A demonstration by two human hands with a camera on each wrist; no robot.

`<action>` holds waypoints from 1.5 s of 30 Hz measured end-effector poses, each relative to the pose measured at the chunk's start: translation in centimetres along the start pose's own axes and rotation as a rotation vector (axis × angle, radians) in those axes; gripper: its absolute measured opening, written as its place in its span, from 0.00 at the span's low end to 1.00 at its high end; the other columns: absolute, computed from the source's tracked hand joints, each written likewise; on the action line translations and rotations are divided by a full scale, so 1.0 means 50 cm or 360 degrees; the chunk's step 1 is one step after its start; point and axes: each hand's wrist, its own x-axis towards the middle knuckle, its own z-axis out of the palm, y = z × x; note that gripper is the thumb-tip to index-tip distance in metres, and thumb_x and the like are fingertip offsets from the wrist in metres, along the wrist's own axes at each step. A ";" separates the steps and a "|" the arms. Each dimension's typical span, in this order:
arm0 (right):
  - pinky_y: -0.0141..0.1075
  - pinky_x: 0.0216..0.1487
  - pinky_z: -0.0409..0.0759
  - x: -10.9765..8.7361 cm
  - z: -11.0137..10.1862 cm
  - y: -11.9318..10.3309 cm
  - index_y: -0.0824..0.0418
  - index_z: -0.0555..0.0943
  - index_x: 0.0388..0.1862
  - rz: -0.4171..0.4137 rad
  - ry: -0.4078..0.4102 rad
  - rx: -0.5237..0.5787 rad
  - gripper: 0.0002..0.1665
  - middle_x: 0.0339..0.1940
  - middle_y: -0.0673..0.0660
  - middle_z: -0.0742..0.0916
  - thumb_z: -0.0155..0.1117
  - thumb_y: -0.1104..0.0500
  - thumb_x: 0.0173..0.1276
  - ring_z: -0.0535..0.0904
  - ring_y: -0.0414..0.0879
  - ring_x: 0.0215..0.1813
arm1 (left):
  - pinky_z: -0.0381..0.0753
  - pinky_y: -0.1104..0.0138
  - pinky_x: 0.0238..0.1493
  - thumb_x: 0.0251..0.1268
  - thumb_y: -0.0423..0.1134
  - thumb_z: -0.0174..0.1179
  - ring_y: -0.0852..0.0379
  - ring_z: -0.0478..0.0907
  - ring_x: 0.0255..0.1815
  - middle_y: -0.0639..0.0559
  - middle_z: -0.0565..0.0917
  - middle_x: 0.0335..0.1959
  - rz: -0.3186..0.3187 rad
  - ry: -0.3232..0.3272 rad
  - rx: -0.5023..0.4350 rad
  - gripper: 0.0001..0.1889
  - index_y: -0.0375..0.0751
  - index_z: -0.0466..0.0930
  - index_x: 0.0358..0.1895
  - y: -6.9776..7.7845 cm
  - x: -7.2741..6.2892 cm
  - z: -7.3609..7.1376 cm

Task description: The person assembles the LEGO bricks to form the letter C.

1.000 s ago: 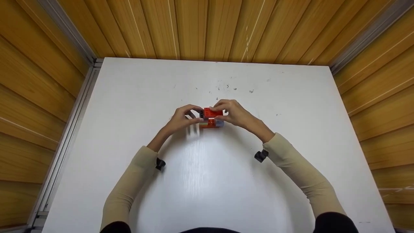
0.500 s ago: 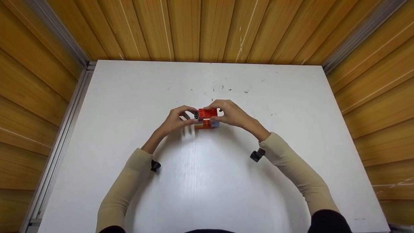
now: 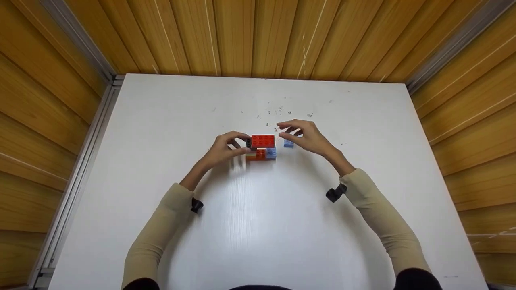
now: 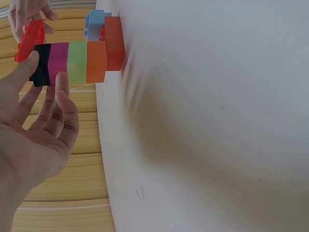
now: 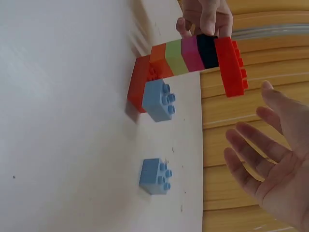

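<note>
A tower of toy building bricks stands on a long red-orange brick (image 4: 115,43). Its left-end column stacks orange (image 4: 96,63), lime green (image 4: 77,63), magenta (image 4: 59,58) and black (image 4: 43,65) bricks. Across the top lies a long red brick (image 3: 263,141), jutting to the right. A light blue brick (image 5: 155,100) sits on the base's right end, with a gap below the red one. My left hand (image 3: 223,148) pinches the column near the black brick, thumb in front. Right of the tower, my right hand (image 3: 308,137) hovers with nothing in its fingers.
A loose light blue brick (image 5: 154,176) rests on the white table (image 3: 242,225) right of the tower, partly under the right hand in the head view. Slatted wooden walls (image 3: 258,36) stand behind the table and at both sides.
My right hand has let go of the long red brick and moved right, its fingers spreading. The loose light blue brick now shows in the head view. My left hand keeps its hold.
</note>
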 end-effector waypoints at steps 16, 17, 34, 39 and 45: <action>0.53 0.57 0.79 -0.033 0.044 0.149 0.68 0.76 0.69 0.0287 0.0050 -0.0076 0.35 0.56 0.67 0.83 0.76 0.63 0.63 0.80 0.61 0.58 | 0.81 0.53 0.52 0.66 0.34 0.69 0.47 0.82 0.45 0.39 0.83 0.59 0.0008 0.0023 -0.0031 0.22 0.36 0.81 0.62 -0.004 -0.001 0.004; 0.52 0.58 0.78 -0.034 0.047 0.150 0.68 0.76 0.69 0.0300 0.0064 -0.0078 0.35 0.56 0.67 0.83 0.76 0.63 0.63 0.80 0.61 0.58 | 0.81 0.54 0.52 0.65 0.34 0.70 0.46 0.82 0.45 0.39 0.83 0.59 0.0006 0.0021 -0.0035 0.22 0.36 0.81 0.62 -0.004 -0.001 0.003; 0.42 0.52 0.74 -0.044 0.070 0.157 0.66 0.81 0.63 0.0318 0.0181 -0.0105 0.25 0.51 0.65 0.84 0.72 0.63 0.67 0.78 0.56 0.52 | 0.81 0.55 0.52 0.65 0.34 0.70 0.46 0.82 0.44 0.39 0.84 0.58 0.0028 0.0013 -0.0036 0.21 0.35 0.81 0.61 0.000 -0.003 0.005; 0.42 0.53 0.74 -0.049 0.072 0.151 0.66 0.81 0.63 0.0342 0.0177 -0.0105 0.25 0.52 0.65 0.84 0.71 0.63 0.68 0.78 0.56 0.53 | 0.82 0.54 0.51 0.65 0.34 0.70 0.41 0.82 0.47 0.37 0.84 0.58 0.0065 -0.0005 0.0036 0.22 0.34 0.80 0.62 0.003 -0.003 0.000; 0.44 0.53 0.77 -0.066 0.066 0.141 0.66 0.81 0.63 0.0367 0.0175 -0.0094 0.25 0.52 0.65 0.85 0.72 0.63 0.68 0.80 0.56 0.54 | 0.83 0.51 0.46 0.63 0.38 0.72 0.37 0.80 0.53 0.39 0.82 0.61 0.0118 0.0001 0.0254 0.29 0.38 0.77 0.67 0.025 0.004 -0.005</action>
